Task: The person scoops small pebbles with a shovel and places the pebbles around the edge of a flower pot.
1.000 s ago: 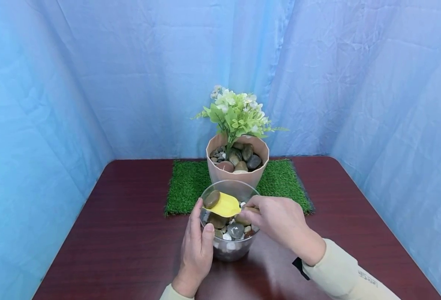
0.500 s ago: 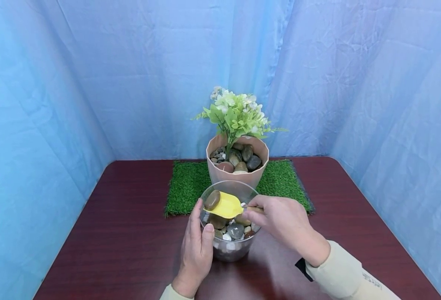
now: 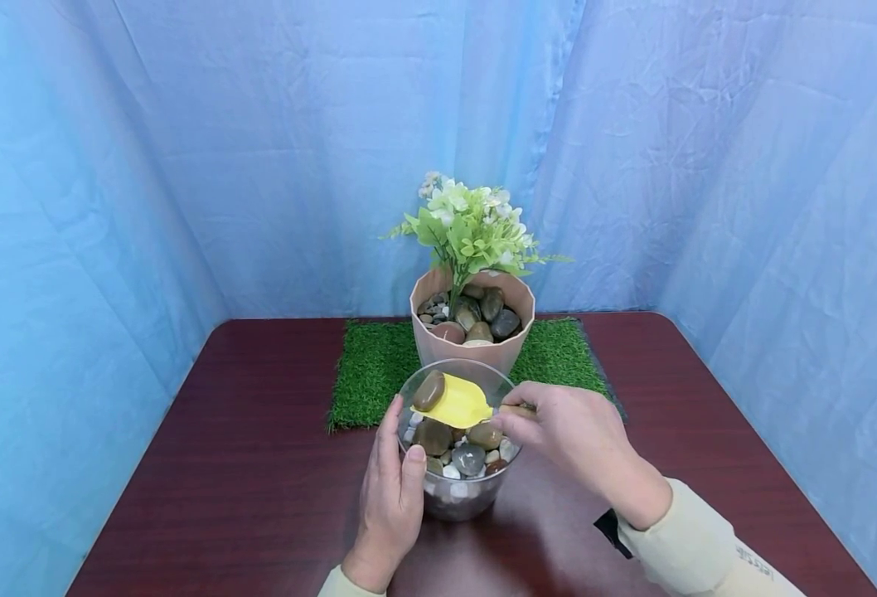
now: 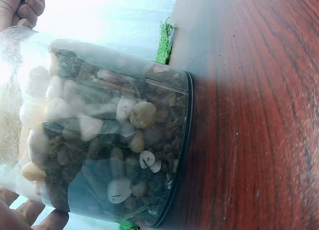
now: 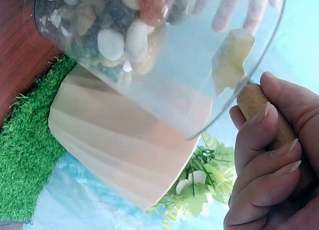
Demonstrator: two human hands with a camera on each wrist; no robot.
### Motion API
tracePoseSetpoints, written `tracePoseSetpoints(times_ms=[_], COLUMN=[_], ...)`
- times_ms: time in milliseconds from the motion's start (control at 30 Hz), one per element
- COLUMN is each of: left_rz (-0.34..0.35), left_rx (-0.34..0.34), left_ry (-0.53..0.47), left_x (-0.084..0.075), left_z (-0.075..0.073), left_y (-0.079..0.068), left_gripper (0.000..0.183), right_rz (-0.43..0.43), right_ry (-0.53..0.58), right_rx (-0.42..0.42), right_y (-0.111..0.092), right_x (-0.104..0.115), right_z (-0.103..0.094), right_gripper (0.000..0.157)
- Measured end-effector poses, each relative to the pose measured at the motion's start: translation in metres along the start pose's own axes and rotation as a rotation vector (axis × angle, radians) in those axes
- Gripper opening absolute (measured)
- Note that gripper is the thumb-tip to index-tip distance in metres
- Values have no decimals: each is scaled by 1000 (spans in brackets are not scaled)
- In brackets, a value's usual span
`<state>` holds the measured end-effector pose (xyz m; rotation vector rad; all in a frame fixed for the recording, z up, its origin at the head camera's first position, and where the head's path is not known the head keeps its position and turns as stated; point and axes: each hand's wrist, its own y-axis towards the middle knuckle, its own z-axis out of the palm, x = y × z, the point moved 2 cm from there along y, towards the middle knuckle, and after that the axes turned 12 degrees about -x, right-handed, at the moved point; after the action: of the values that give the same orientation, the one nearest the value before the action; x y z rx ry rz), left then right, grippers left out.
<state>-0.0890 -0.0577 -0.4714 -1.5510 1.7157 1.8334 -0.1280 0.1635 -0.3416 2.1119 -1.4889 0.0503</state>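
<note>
A clear plastic container (image 3: pixel 457 497) filled with white, grey and brown pebbles stands on the table. My left hand (image 3: pixel 392 502) rests on its left side, with fairly straight fingers (image 4: pixel 52 221) against the wall and the thumb near the rim. My right hand (image 3: pixel 569 431) grips the wooden handle (image 5: pixel 266 113) of a small garden shovel, its fingers curled round it. The shovel's yellow blade (image 3: pixel 462 404) is above the pebbles, within the container's mouth. A brown stone (image 3: pixel 429 391) lies at the blade's left end.
Directly behind the container is a pink flowerpot (image 3: pixel 468 355) with large stones and a white-flowered plant (image 3: pixel 476 224). Green artificial turf (image 3: pixel 371 373) lies under the pot. Blue curtains (image 3: pixel 319 166) surround the dark red table (image 3: pixel 259 464).
My right hand has moved slightly right, bringing the shovel and its brown stone right and a little up. The left hand and the container have stayed put.
</note>
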Motion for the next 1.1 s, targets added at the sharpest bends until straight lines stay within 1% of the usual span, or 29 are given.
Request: tracePoseSetpoints(times_ms=[200,500,667,900,1100], left_rz=[7,-7,2,14,28], left_rx=[-3,0,-5,-10,-18], left_ry=[-7,-19,-25,-36,-39], left_x=[1,1,2,1,1], left_z=[0,0,0,0,0], left_y=[0,0,0,0,1], left_gripper=[65,64,64,64,65], right_rz=[18,45,67,64,97], right_ry=[7,17,34,23,0], right_rx=[-5,-23,-38,-65,-55], right_y=[4,11,16,26,36], right_x=[-1,-4,-9,-15,-24], right_z=[-8,-16,-17,-17,-16], right_gripper=[8,12,16,20,28])
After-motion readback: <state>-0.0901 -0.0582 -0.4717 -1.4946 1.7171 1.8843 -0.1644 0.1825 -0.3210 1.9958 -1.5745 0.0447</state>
